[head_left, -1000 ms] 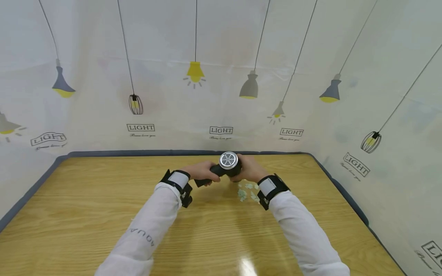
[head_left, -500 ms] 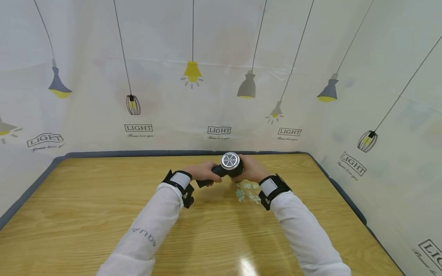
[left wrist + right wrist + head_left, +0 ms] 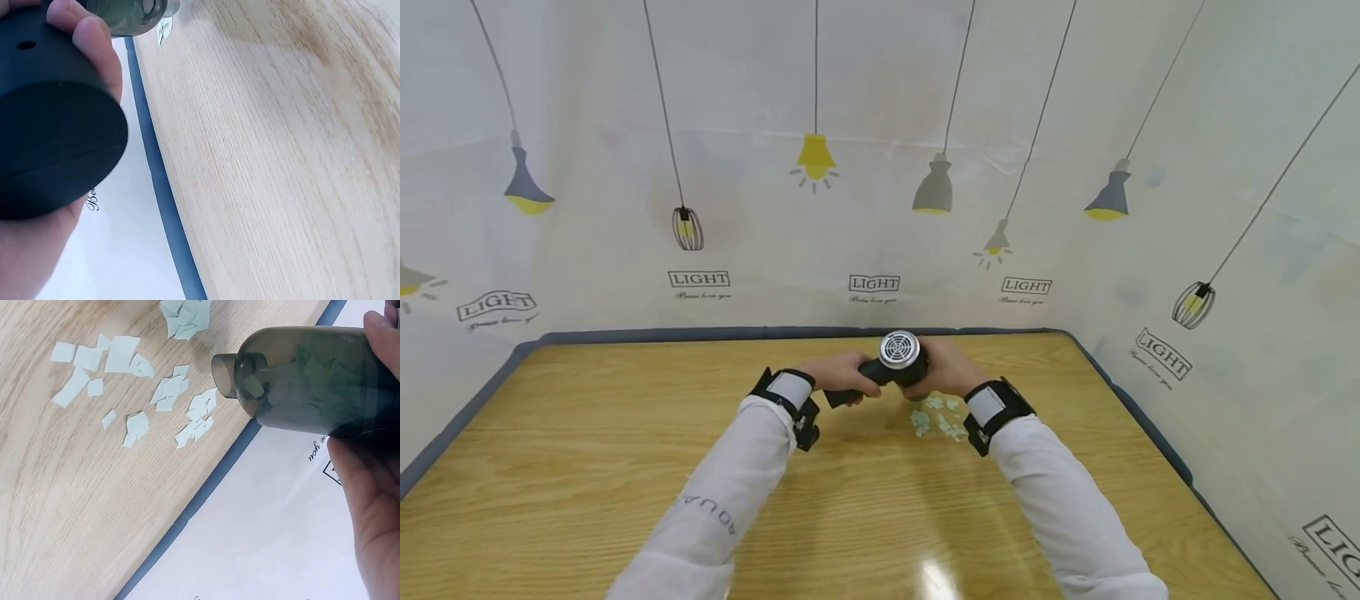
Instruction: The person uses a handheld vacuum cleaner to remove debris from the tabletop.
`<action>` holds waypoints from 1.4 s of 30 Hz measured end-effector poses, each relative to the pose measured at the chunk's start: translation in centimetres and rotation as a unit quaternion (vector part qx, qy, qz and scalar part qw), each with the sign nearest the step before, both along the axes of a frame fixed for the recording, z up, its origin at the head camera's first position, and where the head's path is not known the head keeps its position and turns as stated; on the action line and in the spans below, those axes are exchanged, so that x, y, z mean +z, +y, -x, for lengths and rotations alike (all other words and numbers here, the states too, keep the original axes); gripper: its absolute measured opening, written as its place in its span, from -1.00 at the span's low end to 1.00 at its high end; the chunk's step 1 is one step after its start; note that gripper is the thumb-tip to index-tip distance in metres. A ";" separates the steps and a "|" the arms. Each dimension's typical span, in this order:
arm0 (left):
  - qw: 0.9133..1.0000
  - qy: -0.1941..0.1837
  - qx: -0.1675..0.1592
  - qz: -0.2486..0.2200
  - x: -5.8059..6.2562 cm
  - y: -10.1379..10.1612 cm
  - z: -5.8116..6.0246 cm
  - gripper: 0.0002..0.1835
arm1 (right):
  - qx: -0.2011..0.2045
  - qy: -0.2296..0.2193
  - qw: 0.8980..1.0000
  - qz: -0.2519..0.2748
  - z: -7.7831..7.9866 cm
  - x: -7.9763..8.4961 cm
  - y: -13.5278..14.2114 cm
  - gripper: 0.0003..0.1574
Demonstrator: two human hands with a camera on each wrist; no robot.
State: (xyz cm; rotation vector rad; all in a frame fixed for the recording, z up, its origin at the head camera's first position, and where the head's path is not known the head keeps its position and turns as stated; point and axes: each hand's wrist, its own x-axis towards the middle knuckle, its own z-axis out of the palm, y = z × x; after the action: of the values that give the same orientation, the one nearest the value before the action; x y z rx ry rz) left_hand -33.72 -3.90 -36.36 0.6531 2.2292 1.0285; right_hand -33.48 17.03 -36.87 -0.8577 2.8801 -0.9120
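Observation:
A black handheld vacuum cleaner (image 3: 901, 352) with a round silver grille is held over the far part of the table. My left hand (image 3: 847, 372) grips its handle, whose flat dark end (image 3: 59, 150) fills the left of the left wrist view. My right hand (image 3: 951, 367) holds the body, thumb and fingers on either side. In the right wrist view the smoky see-through dust cup (image 3: 306, 381) shows pale green paper scraps inside. Its short nozzle (image 3: 226, 375) points toward loose paper scraps (image 3: 122, 353) on the wood; whether it touches the table cannot be told.
The wooden table (image 3: 820, 500) runs back to a dark blue edge strip (image 3: 737, 332). A pale curtain (image 3: 760, 208) printed with lamps stands behind it and along the right side. A wrist camera strap sits on each arm.
The vacuum cleaner, with both hands on it, has shifted slightly to the right over the scraps. The head view has turned a little. The hold looks the same.

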 end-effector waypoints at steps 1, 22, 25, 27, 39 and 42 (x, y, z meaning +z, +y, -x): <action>1.000 -0.002 0.000 0.000 0.1 0.0 0.0 -0.59 | -0.001 0.000 1.000 -0.001 -0.1 0.0 0.0 -0.19; 1.000 -0.013 -0.012 0.002 0.5 -0.7 -0.3 -0.72 | 0.007 0.001 0.999 -0.039 -1.0 0.8 -0.5 -0.14; 1.000 -0.013 -0.016 0.005 0.5 -0.9 -0.3 -0.73 | 0.008 -0.006 0.999 -0.043 -1.2 1.0 -0.6 -0.13; 1.000 -0.013 -0.017 0.009 0.5 -1.0 -0.4 -0.74 | 0.007 -0.006 0.999 -0.048 -1.4 1.1 -0.7 -0.13; 0.999 -0.015 -0.035 0.009 0.7 -1.5 -0.5 -0.70 | 0.005 -0.019 0.998 -0.057 -1.9 1.2 -1.0 -0.12; 0.999 -0.012 -0.039 0.012 0.8 -1.4 -0.7 -0.71 | 0.004 -0.017 0.998 -0.064 -2.0 1.3 -1.1 -0.11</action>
State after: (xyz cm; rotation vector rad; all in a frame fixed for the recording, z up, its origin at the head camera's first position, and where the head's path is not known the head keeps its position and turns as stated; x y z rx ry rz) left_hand -33.06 -5.35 -35.61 0.7084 2.1752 0.9650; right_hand -31.44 15.98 -35.59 -0.8340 2.8655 -0.7245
